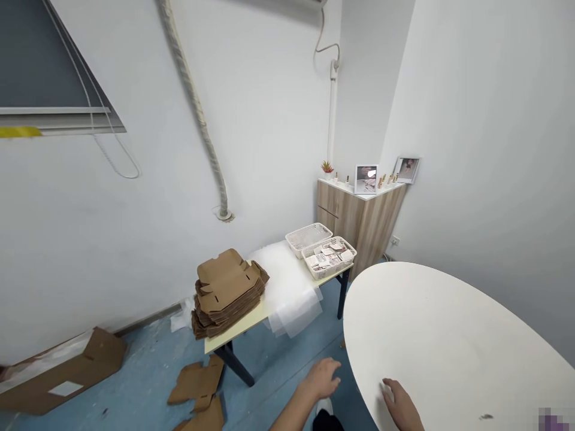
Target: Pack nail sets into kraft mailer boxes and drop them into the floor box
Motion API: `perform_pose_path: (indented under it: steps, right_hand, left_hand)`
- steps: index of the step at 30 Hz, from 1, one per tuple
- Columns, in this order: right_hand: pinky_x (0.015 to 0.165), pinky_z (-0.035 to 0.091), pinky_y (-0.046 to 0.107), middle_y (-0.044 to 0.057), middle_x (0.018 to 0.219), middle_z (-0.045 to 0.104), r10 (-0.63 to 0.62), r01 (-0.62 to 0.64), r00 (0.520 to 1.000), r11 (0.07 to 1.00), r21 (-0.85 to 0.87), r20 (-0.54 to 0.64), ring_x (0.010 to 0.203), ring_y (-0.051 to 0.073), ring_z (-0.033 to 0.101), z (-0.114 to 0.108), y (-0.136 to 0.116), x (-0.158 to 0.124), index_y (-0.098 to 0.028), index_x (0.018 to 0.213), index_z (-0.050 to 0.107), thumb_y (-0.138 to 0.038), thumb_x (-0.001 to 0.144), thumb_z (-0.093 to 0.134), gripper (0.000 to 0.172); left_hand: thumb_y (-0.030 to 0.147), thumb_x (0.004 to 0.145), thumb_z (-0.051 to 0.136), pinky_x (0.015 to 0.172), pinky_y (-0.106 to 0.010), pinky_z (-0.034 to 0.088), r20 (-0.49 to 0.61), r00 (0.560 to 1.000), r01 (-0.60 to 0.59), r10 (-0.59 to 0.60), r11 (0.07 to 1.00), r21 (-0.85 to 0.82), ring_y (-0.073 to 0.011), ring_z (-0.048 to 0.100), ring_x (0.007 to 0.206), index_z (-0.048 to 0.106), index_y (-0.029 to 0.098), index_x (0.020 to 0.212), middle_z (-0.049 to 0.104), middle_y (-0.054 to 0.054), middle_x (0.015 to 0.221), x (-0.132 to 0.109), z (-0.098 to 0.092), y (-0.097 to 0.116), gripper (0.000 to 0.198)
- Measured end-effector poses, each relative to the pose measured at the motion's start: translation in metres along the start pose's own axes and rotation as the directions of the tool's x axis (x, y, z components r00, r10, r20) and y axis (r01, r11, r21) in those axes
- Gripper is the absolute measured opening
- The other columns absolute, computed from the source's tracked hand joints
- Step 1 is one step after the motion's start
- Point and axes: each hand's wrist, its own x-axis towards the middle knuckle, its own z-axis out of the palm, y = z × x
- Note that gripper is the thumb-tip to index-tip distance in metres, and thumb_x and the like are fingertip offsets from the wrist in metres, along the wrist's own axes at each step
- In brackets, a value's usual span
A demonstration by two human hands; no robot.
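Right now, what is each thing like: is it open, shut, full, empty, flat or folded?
left hand, open, in the air beside the round table.
right hand, open, resting on the round table's top.
cardboard boxes, unfolded flat, stacked on the small table.
far basket, looks empty.
near basket, filled with small cards.
cabinet, shut.
floor cardboard, flat, lying loose.

A bare left hand (322, 378), bare right hand (401, 406), and unsleeved left forearm (291, 414).
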Motion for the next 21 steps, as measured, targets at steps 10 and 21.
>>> perform_pose_path:
  steps: [10, 21]
  right_hand:
    - [0.082, 0.052, 0.03, 0.009, 0.105, 0.072, -0.116, 0.115, 0.993, 0.989, 0.097, 0.011, 0.09, 0.022, 0.07, -0.043, -0.124, 0.196, -0.02, 0.106, 0.068, -0.04, 0.084, 0.038, 0.042]
    - [0.085, 0.047, 0.03, 0.01, 0.105, 0.07, -0.312, 0.311, 0.95, 0.949, -0.051, -0.02, 0.098, 0.022, 0.065, -0.076, -0.267, 0.346, -0.018, 0.106, 0.067, -0.03, 0.087, 0.041, 0.034]
  left_hand:
    - [0.024, 0.085, 0.048, 0.105, -0.041, 0.042, -0.361, 0.927, 0.103, -0.103, 0.994, -0.021, -0.0243, 0.058, 0.119, 0.06, 0.021, 0.122, 0.064, -0.008, 0.126, 0.108, -0.15, -0.102, 0.04]
    - [0.023, 0.089, 0.045, 0.11, -0.046, 0.04, -0.584, 0.807, 0.159, -0.091, 0.985, 0.066, -0.0237, 0.047, 0.133, 0.055, 0.021, 0.128, 0.053, -0.009, 0.14, 0.199, -0.249, -0.166, 0.041]
